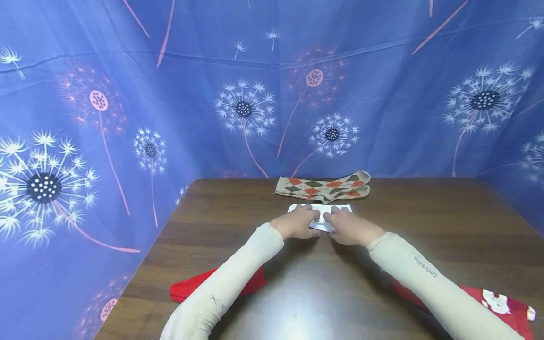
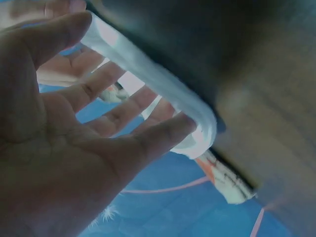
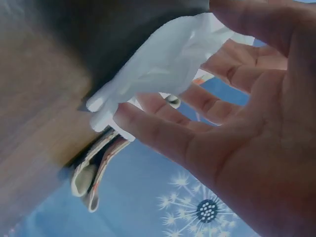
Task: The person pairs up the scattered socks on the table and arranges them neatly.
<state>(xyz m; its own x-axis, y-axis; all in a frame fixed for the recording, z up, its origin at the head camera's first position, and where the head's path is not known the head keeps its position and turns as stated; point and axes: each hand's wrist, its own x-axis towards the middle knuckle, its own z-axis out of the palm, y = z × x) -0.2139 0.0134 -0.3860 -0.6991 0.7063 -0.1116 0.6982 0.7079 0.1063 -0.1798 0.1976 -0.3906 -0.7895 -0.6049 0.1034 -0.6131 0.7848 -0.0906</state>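
Observation:
A folded piece of thin, soft white material (image 1: 323, 213) lies on the table in the head view; its exact kind cannot be told. My left hand (image 1: 299, 222) touches its left part with spread, fairly straight fingers (image 2: 121, 111), the thumb close to its near edge. On the right part rests my right hand (image 1: 350, 225), its fingers (image 3: 158, 131) also spread and nearly straight. Both hands are close together, palms facing down. Just behind the white material lies a pair of beige argyle socks (image 1: 323, 187) with orange and dark diamonds.
A red knitted item (image 1: 187, 287) lies partly under the left forearm. Another red item with a white figure (image 1: 497, 302) is at the right, partly covered by the right forearm. The brown wooden table (image 1: 425, 212) meets a blue dandelion-print cloth (image 1: 382, 118) at its back.

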